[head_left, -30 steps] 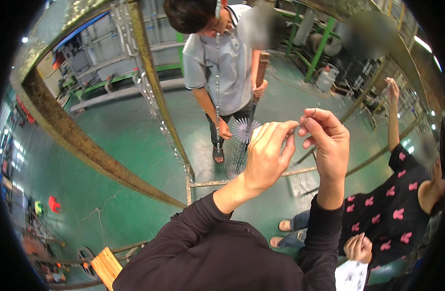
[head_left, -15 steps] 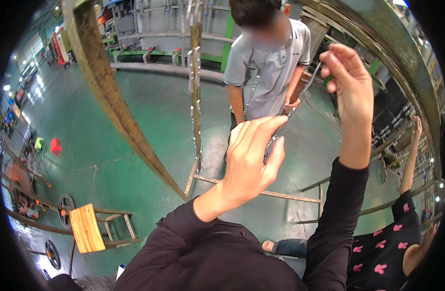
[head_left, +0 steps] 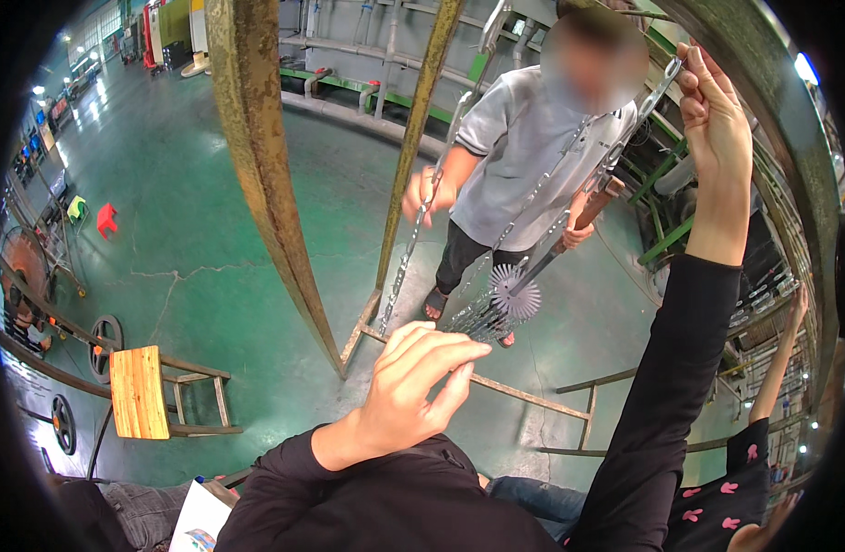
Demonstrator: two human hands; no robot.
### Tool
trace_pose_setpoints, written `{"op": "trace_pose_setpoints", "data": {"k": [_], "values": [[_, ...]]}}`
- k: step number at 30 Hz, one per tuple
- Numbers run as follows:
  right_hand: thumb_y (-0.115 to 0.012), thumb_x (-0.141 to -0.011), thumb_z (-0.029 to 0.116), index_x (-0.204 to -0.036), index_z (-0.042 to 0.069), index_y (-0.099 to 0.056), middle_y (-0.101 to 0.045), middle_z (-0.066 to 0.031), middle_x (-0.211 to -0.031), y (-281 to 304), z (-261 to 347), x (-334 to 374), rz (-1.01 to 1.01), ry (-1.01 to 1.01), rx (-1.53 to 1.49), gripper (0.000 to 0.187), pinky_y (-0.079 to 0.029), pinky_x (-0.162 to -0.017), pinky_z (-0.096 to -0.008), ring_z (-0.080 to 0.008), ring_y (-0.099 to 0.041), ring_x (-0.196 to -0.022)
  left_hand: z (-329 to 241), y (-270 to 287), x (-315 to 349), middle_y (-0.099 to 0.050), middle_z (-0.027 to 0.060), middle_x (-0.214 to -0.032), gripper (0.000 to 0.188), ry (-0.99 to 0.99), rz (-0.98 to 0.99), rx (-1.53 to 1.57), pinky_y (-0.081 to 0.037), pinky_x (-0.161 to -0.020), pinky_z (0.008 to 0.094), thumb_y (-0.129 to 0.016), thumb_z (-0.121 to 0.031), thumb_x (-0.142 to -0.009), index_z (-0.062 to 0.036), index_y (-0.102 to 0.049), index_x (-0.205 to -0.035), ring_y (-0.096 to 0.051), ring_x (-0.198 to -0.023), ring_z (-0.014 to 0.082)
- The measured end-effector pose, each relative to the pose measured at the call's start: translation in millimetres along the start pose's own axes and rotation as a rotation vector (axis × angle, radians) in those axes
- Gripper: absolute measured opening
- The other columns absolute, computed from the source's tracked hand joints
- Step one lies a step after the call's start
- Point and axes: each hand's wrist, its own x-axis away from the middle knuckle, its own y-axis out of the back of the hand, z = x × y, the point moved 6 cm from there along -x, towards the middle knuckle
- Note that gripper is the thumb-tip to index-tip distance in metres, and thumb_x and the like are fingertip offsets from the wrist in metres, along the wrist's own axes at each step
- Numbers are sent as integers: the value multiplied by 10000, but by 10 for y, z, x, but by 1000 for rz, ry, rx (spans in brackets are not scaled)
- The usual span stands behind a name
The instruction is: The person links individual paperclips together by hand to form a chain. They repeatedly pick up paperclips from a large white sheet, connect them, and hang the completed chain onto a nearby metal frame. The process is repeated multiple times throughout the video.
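Observation:
My right hand (head_left: 717,115) is raised high at the upper right, its fingers pinched on the top end of a thin metal strip (head_left: 569,189) that hangs down and to the left. My left hand (head_left: 413,386) is low in the middle, fingers loosely curled at the strip's lower part; whether it grips is unclear. A round toothed metal disc (head_left: 516,293) sits near the strip's lower end. Beyond the rusty frame bars (head_left: 266,184) stands a person in a grey shirt (head_left: 523,161), one hand on another hanging strip (head_left: 422,221).
A small wooden stool (head_left: 146,391) stands on the green floor at the lower left. Wheels and a rack line the left edge. Another person in a dark spotted top (head_left: 744,469) reaches up at the lower right. Green machinery fills the background.
My right hand has risen from chest height to far overhead, drawing the strip up. My left hand has separated from it and stayed low. The view has tilted upward.

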Motion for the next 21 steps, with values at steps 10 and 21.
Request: {"op": "trace_pose_setpoints", "data": {"k": [10, 21], "values": [[-562, -888, 108, -1187, -40, -481, -577, -76, -1054, 32, -174, -309, 60, -82, -82, 344, -362, -447, -117, -47, -515, -708, 141, -109, 235, -631, 74, -785, 232, 85, 130, 118, -450, -699, 326, -612, 57, -689, -24, -639, -905, -594, -715, 215], [-655, -809, 201, -1086, 21, -538, -577, -93, -924, -232, 45, 199, 70, -19, 228, 351, -426, -594, -219, -127, -511, -730, 392, -357, 673, -627, 79, -853, 176, 148, 460, 273, -439, -731, 336, -596, -18, -758, -43, -621, -929, -589, -779, 238]]}}
